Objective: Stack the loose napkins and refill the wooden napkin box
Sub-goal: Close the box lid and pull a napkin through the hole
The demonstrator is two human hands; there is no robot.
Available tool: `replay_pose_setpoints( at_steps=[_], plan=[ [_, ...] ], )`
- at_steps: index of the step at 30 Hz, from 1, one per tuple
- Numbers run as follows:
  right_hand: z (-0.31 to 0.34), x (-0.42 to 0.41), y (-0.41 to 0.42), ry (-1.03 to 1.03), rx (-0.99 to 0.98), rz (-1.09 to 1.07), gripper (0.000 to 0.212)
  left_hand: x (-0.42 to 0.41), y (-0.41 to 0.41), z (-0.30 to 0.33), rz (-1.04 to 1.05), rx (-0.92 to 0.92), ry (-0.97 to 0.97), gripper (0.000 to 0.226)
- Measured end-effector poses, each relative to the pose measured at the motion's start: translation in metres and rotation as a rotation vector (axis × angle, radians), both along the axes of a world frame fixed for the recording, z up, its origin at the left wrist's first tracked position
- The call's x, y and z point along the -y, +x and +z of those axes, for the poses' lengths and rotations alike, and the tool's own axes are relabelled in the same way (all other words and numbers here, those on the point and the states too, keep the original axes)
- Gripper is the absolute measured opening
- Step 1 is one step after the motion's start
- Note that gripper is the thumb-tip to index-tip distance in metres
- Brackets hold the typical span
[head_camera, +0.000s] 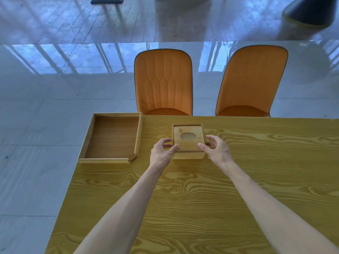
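The wooden napkin box point(189, 156) stands on the table near its far edge. Its flat lid point(185, 146), with an oval hole in the middle, rests on top and looks slightly out of line with the box. My left hand point(161, 153) pinches the lid's near left corner, thumb on top and fingers along the left side. My right hand point(217, 149) grips the near right corner the same way. No loose napkins are in view, and the inside of the box is hidden by the lid.
A shallow wooden tray point(102, 160) with nothing in it lies at the table's far left corner, left of the box. The yellow wood-grain table point(183, 198) stretches toward me and to the right. Two orange chairs point(163, 83) point(251, 83) stand behind the far edge.
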State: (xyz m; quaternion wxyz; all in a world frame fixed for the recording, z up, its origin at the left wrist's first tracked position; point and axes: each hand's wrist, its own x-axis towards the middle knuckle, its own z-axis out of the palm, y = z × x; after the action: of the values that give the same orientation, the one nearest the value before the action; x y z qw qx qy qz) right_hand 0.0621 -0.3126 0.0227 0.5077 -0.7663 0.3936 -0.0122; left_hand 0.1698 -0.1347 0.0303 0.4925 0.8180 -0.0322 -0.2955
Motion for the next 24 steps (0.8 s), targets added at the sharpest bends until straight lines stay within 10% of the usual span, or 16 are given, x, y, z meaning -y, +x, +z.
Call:
replay_pose_setpoints(
  at_steps=[6, 14, 24],
  plan=[
    [-0.002, -0.002, 0.002, -0.031, -0.004, -0.007, 0.061, 0.0, 0.003, -0.003, -0.006, 0.009, 0.013, 0.043],
    [0.022, -0.016, 0.039, -0.808, -0.078, 0.34, 0.024, -0.001, 0.006, -0.005, -0.001, -0.013, -0.01, 0.044],
    [0.025, -0.021, 0.086, -1.066, -0.278, 0.711, 0.022, -0.001, 0.007, -0.008, -0.014, -0.007, -0.005, 0.046]
  ],
)
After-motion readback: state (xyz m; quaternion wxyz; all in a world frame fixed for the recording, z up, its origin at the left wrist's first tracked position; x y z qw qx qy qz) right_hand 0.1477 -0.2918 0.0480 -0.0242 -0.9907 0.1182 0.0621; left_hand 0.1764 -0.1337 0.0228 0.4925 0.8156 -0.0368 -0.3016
